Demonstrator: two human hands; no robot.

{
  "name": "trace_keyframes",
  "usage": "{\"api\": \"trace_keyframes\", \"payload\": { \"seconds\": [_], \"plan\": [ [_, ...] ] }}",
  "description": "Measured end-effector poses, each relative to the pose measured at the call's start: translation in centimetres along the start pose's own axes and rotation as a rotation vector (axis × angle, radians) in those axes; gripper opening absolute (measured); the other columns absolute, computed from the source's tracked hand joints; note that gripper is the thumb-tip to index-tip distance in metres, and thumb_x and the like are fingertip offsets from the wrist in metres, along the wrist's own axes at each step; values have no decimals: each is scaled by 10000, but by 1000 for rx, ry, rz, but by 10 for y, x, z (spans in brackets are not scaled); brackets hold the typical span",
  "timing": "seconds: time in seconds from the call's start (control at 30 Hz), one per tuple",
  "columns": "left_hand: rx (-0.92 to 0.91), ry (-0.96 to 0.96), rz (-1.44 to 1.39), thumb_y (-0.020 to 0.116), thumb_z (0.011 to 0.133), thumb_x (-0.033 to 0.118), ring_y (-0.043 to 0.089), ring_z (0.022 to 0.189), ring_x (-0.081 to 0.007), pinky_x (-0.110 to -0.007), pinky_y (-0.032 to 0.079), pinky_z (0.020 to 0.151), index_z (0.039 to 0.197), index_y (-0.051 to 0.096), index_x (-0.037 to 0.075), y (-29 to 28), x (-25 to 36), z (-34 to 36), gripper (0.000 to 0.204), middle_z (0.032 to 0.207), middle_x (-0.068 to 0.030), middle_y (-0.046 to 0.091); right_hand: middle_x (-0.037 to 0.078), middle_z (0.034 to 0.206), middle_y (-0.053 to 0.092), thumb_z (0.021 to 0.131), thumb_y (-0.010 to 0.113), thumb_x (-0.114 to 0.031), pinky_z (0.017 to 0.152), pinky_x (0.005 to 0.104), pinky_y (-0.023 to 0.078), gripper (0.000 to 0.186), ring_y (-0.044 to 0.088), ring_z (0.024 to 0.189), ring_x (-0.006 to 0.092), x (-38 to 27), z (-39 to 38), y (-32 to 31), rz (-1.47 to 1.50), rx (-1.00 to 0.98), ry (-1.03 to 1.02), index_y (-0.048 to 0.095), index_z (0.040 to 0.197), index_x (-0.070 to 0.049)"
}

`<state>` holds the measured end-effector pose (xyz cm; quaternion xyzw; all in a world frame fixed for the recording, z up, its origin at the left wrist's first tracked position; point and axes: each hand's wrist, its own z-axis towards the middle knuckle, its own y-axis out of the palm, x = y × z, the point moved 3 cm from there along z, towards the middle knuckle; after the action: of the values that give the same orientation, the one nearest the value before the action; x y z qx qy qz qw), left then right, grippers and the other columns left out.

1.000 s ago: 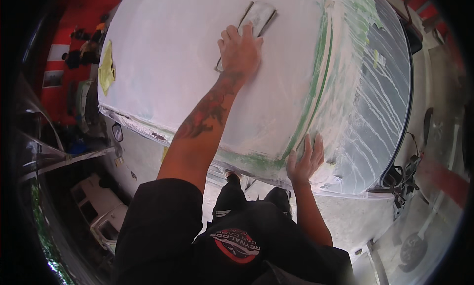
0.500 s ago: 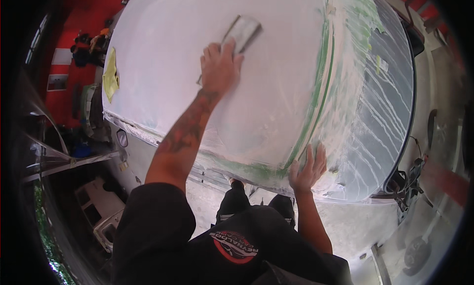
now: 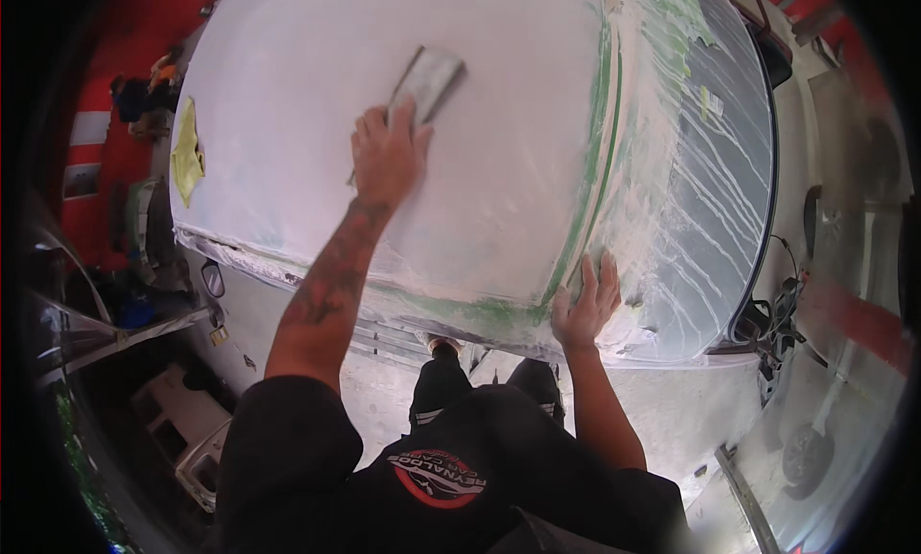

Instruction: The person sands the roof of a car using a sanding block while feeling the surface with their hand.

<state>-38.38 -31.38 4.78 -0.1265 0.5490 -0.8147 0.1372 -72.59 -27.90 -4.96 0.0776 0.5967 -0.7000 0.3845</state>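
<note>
My left hand [image 3: 388,159] is closed around a long, flat grey sanding block [image 3: 432,76]. The block lies slanted on a broad, dusty pinkish-white vehicle panel [image 3: 288,122], its far end showing past my fingers. My palm and fingers cover its near part. Over at the panel's near right corner, my right hand [image 3: 587,306] rests open with fingers spread. It touches the whitish surface beside a green strip [image 3: 593,194] that runs along the panel's right side. Nothing shows in that hand.
A yellow cloth [image 3: 187,154] lies at the panel's left edge. Grey glass [image 3: 724,209] streaked with white drips slopes off to the right. Below left are a side mirror [image 3: 213,278] and a loose vehicle door [image 3: 203,463]. A metal bar [image 3: 748,501] lies on the floor at lower right.
The sanding block and my left hand have slid a little left and toward me over the panel. My right hand stays at the corner. The whole view has shifted slightly.
</note>
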Motion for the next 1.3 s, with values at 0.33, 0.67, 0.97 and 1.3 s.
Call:
{"api": "trace_keyframes", "payload": {
  "seconds": [0.33, 0.67, 0.97, 1.3],
  "plan": [
    [-58, 146, -81, 713, 832, 355, 511, 1024, -355, -499, 439, 861, 1315, 556, 176, -11, 47, -98, 538, 1150, -187, 522, 198, 1464, 398, 874, 547, -370, 1090, 535, 269, 585, 370, 1348, 408, 12, -4, 0, -50, 33, -2, 508, 1377, -74],
    [48, -192, 49, 659, 894, 328, 514, 1059, -367, -482, 431, 900, 1270, 558, 120, -6, -132, 67, 441, 1137, -172, 544, 219, 1463, 405, 924, 508, -400, 1088, 548, 270, 563, 380, 1343, 429, -5, 2, 4, 18, 8, -21, 514, 1362, -47],
    [-84, 159, -82, 703, 855, 332, 512, 1017, -351, -476, 444, 880, 1284, 589, 194, -31, -63, -77, 465, 1169, -146, 522, 224, 1466, 406, 941, 487, -407, 1085, 548, 272, 552, 391, 1334, 432, 7, -3, -4, -62, 32, -31, 503, 1359, -46],
    [61, -70, -57, 696, 867, 300, 508, 1059, -370, -479, 420, 936, 1285, 561, 125, -8, -110, 11, 473, 1217, -179, 532, 225, 1460, 405, 947, 473, -435, 1072, 557, 284, 572, 382, 1336, 437, 4, 2, 2, -44, 15, -9, 496, 1367, -47]
  ]
}}
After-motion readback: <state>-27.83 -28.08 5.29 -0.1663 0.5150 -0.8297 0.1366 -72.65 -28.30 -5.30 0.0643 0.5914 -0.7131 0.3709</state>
